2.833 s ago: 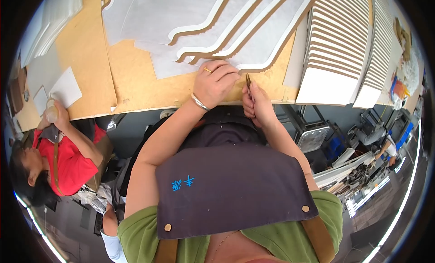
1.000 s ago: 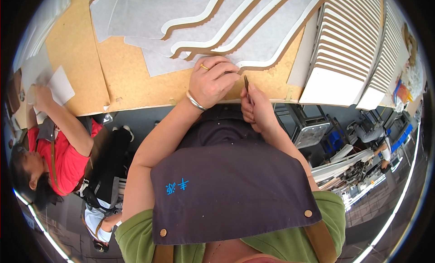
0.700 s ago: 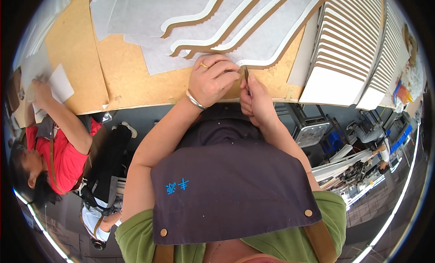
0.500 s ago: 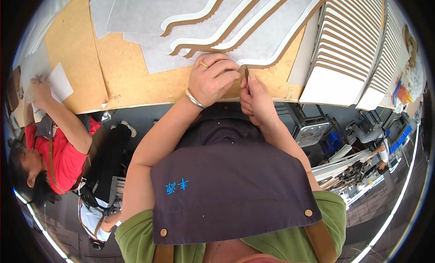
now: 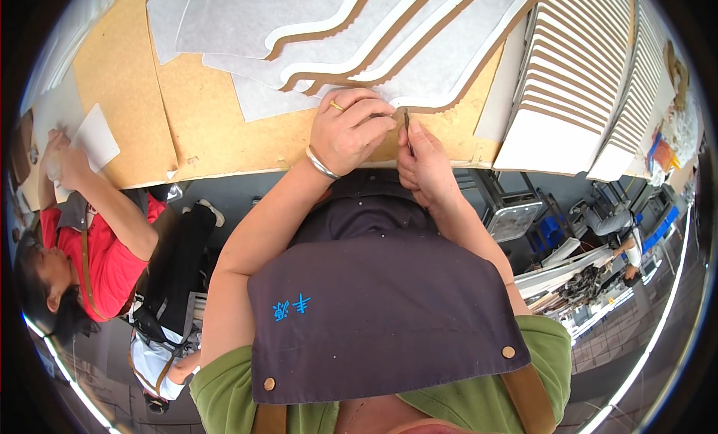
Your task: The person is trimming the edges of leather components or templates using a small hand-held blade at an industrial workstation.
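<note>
At the table's front edge my left hand (image 5: pixel 350 133) is closed, its bent fingers drawn together beside the near end of a white strip with a brown edge (image 5: pixel 434 105). Whatever lies between those fingertips is hidden. Close on its right, my right hand (image 5: pixel 428 162) grips a thin, dark, pointed tool (image 5: pixel 407 121), held upright with its tip toward the strip's end. Whether it is a blade or tweezers I cannot tell. Several more white and brown curved strips (image 5: pixel 329 70) lie on translucent pale sheets (image 5: pixel 262 97) beyond my hands.
The tan tabletop (image 5: pixel 217 146) holds white boards with rows of brown-edged strips (image 5: pixel 561 97) at right. A co-worker in red (image 5: pixel 105 254) handles something pale beside a white card (image 5: pixel 97 139) at left. A metal-framed stool (image 5: pixel 514 217) stands below the table's right side.
The dark tool's tip has shifted very slightly in my right hand; my left hand stays put. At left the co-worker's hands have moved a little.
</note>
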{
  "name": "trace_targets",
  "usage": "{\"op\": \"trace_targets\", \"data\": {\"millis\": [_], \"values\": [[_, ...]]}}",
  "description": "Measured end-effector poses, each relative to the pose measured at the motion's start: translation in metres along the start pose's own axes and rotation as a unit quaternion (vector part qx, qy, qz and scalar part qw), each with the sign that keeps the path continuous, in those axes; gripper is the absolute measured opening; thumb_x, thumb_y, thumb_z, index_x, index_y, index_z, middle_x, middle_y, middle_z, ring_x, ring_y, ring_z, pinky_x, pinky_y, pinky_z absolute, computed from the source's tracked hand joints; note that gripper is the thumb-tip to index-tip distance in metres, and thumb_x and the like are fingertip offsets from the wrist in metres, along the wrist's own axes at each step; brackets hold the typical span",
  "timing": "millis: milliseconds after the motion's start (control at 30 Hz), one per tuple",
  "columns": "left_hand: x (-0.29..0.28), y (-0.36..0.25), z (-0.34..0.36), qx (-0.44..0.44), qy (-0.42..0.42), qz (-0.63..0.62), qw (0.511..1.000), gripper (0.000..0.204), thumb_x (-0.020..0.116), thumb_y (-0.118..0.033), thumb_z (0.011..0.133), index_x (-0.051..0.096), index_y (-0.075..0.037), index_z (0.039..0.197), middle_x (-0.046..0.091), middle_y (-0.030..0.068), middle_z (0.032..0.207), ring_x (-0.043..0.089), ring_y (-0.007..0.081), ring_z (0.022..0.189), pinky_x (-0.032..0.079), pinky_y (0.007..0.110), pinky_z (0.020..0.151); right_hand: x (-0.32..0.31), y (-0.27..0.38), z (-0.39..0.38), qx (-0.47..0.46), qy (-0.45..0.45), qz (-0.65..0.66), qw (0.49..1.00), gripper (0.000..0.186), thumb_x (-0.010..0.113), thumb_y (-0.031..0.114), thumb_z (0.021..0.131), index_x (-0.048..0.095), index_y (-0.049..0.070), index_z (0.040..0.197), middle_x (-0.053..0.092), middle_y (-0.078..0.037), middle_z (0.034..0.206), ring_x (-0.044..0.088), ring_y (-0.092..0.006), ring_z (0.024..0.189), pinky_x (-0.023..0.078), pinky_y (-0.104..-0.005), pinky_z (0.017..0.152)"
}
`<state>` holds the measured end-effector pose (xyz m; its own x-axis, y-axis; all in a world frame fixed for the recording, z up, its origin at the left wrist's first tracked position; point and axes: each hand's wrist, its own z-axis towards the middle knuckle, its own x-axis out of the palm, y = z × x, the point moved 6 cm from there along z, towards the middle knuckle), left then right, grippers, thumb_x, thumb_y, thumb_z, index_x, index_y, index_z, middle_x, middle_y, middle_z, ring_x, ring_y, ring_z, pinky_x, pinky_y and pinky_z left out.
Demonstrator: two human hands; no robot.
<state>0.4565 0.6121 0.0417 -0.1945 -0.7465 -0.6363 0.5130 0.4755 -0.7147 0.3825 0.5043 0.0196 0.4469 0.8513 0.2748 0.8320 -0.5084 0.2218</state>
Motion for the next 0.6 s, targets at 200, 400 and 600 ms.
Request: {"op": "trace_targets", "data": {"millis": [200,400,600], "values": [[0.000,0.000,0.001,-0.003,0.003,-0.010,1.000,0.017,0.069,-0.007,0.056,0.062,-0.015,0.069,0.061,-0.0050,0.084,0.056,0.0164,0.086,0.040,0.029,0.074,-0.002,-0.003,-0.009,0.031,0.010,-0.007,0.999,0.030,0.031,0.036,0.095,0.040,0.010,0.081,0.028,0.004,0.047,0.017,-0.0045,0.033,0.014,-0.0205,0.031],[0.000,0.001,0.000,0.001,-0.004,-0.002,1.000,0.013,0.066,-0.009,0.059,0.061,-0.015,0.069,0.059,-0.0073,0.085,0.054,0.0139,0.086,0.039,0.029,0.073,0.002,0.006,-0.004,0.018,0.020,-0.035,0.999,0.031,0.032,0.038,0.094,0.040,0.010,0.082,0.028,0.005,0.047,0.017,-0.0045,0.033,0.014,-0.0207,0.031],[-0.001,0.001,0.000,-0.001,-0.002,-0.004,1.000,0.012,0.066,-0.010,0.059,0.061,-0.015,0.069,0.060,-0.0067,0.085,0.054,0.0142,0.087,0.040,0.029,0.074,0.002,0.008,-0.001,0.012,0.019,-0.044,0.999,0.031,0.033,0.037,0.094,0.040,0.010,0.082,0.028,0.005,0.048,0.017,-0.0043,0.033,0.014,-0.0206,0.031]]}}
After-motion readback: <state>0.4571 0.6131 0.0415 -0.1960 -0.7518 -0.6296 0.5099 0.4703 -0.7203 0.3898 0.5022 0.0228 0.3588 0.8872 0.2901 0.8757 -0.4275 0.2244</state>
